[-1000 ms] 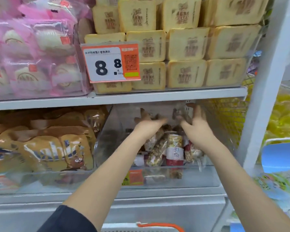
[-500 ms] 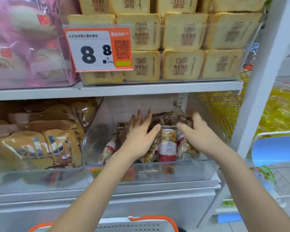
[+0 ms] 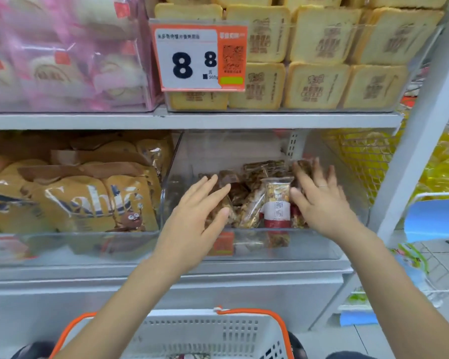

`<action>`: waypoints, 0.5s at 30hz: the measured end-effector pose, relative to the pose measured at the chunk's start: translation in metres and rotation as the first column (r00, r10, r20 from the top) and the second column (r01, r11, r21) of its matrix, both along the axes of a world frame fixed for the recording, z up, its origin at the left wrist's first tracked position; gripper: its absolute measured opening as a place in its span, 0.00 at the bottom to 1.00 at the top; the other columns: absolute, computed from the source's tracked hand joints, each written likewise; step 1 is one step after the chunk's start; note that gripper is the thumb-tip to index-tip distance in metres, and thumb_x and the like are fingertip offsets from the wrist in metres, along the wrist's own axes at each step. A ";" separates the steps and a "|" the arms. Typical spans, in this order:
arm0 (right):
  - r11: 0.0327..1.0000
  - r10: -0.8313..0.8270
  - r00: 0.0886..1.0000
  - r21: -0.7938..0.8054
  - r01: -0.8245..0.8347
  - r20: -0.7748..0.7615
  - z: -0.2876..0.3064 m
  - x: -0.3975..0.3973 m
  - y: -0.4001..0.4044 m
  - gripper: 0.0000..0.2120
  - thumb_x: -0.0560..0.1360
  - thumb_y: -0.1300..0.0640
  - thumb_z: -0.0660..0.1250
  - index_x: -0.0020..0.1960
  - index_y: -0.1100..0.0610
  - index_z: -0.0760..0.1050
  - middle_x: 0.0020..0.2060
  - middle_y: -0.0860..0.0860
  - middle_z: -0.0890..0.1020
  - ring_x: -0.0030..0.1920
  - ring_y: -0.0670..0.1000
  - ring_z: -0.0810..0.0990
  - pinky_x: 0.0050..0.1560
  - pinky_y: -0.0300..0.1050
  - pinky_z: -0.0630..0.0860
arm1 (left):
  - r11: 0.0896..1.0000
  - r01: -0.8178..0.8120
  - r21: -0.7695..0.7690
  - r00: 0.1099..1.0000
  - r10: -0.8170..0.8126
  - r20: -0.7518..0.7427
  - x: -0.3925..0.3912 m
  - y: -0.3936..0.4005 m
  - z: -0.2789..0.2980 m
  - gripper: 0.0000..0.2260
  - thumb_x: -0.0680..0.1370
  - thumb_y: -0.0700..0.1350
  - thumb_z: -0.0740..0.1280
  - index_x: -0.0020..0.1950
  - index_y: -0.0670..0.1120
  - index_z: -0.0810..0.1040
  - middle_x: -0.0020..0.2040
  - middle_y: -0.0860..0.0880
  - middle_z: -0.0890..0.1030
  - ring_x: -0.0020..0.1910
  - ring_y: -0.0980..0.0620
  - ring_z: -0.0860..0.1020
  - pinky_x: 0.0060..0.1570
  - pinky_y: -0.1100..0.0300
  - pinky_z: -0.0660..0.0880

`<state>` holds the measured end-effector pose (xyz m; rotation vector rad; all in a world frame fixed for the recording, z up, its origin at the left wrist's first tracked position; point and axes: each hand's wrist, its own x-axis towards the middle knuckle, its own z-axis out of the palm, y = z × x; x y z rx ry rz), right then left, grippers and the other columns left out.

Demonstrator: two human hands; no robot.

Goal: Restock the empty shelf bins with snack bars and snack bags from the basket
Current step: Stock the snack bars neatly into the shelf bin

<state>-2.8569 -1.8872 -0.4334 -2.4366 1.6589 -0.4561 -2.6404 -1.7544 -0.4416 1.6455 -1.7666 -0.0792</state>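
A clear plastic shelf bin [image 3: 329, 244] on the middle shelf holds several snack bars in clear wrappers with red-and-white labels [image 3: 276, 203]. One bar stands upright at the front; the others lean behind it. My left hand [image 3: 200, 218] is spread flat, fingers apart, against the left side of the bars. My right hand [image 3: 319, 200], wearing a ring, is spread against their right side. Neither hand is closed around a bar. The white basket with orange handles [image 3: 205, 332] sits below, at the bottom edge of view; its contents are mostly hidden.
A neighbouring bin on the left holds brown snack bags [image 3: 88, 200]. The shelf above carries stacked toast-shaped packs [image 3: 316, 84], pink packs [image 3: 49, 60] and an orange price tag [image 3: 200, 55]. A white upright post [image 3: 412, 151] and yellow wire rack [image 3: 360, 156] stand at the right.
Both hands have drawn back from deep in the bin toward its front and now flank the bars. The view has dropped, bringing the basket into sight.
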 end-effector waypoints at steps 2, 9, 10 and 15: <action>0.989 0.022 0.995 -0.149 -0.007 0.101 0.000 0.008 0.027 0.25 0.81 0.49 0.55 0.76 0.45 0.54 0.78 0.52 0.46 0.77 0.57 0.42 0.74 0.60 0.49 | 0.998 0.014 -0.065 1.000 -0.016 -0.027 0.010 0.021 -0.014 0.22 0.78 0.57 0.53 0.71 0.54 0.68 0.74 0.55 0.63 0.75 0.59 0.56 0.72 0.69 0.50; 0.969 0.142 0.816 -0.246 0.001 0.560 -0.097 0.061 0.174 0.13 0.74 0.62 0.57 0.58 0.55 0.70 0.57 0.53 0.74 0.59 0.52 0.71 0.60 0.40 0.65 | 0.994 -0.102 -0.034 0.994 0.100 -0.038 0.034 0.119 -0.118 0.18 0.79 0.44 0.57 0.67 0.43 0.73 0.68 0.50 0.71 0.70 0.54 0.66 0.71 0.63 0.58; 0.988 0.133 0.847 -0.137 -0.072 0.514 -0.125 0.073 0.188 0.14 0.74 0.62 0.58 0.58 0.53 0.69 0.56 0.51 0.74 0.57 0.52 0.71 0.56 0.42 0.67 | 0.983 -0.161 0.083 0.983 0.167 -0.081 0.041 0.138 -0.143 0.18 0.80 0.46 0.57 0.69 0.46 0.71 0.69 0.53 0.69 0.70 0.57 0.65 0.71 0.63 0.59; 0.472 -0.103 0.982 0.877 -0.093 0.160 -0.267 0.110 0.240 0.38 0.76 0.54 0.68 0.76 0.52 0.48 0.73 0.53 0.57 0.68 0.55 0.65 0.51 0.39 0.73 | 0.535 -0.303 0.788 0.607 0.746 -0.273 0.078 0.224 -0.260 0.32 0.78 0.56 0.62 0.77 0.51 0.52 0.77 0.53 0.55 0.74 0.52 0.59 0.72 0.53 0.60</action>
